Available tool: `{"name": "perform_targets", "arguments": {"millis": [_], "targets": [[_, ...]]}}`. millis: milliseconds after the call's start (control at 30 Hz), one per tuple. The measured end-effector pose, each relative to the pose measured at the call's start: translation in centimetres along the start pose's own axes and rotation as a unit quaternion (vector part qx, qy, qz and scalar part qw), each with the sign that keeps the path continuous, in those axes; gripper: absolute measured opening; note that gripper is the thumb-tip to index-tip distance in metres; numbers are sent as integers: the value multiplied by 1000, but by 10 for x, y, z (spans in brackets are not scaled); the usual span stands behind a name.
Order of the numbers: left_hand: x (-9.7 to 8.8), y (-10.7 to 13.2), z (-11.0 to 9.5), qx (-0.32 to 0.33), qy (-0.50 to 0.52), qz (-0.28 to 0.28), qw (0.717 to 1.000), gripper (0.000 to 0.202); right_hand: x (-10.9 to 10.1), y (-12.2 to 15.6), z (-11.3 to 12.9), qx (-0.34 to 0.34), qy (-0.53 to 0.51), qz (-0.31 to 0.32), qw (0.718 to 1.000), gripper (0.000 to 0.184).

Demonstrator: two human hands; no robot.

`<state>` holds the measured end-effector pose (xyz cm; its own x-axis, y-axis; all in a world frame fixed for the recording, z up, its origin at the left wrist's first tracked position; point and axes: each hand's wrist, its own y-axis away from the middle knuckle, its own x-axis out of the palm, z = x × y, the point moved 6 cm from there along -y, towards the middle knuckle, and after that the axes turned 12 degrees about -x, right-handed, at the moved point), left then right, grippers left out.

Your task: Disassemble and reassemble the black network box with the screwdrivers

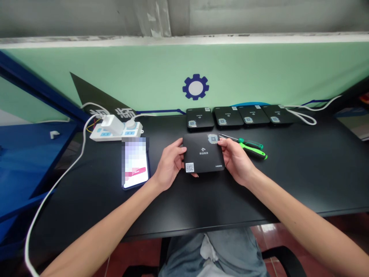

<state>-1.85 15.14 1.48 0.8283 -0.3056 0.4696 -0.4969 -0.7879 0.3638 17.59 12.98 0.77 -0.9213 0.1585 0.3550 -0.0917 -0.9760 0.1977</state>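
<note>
A flat black set-top box [203, 153] with a white logo, a QR sticker and a pale label sits at the middle of the black table [302, 173]. My left hand [170, 163] grips its left edge, thumb on top. My right hand [235, 159] grips its right edge, fingers curled round the side. Whether the box rests on the table or is lifted slightly, I cannot tell.
Several identical black boxes [236, 116] line the back edge. A green-handled screwdriver [251, 148] lies right of my right hand. A lit phone [135, 162] lies left, behind it a white power strip [115, 130] with a charger and a trailing white cable [49, 196].
</note>
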Motion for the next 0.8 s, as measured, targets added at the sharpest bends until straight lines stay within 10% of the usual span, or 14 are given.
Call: {"name": "perform_targets", "arguments": {"millis": [800], "targets": [[1,1,1,51,-93,-21,994,54,1,2,2,-79,10,1,997,35]]}}
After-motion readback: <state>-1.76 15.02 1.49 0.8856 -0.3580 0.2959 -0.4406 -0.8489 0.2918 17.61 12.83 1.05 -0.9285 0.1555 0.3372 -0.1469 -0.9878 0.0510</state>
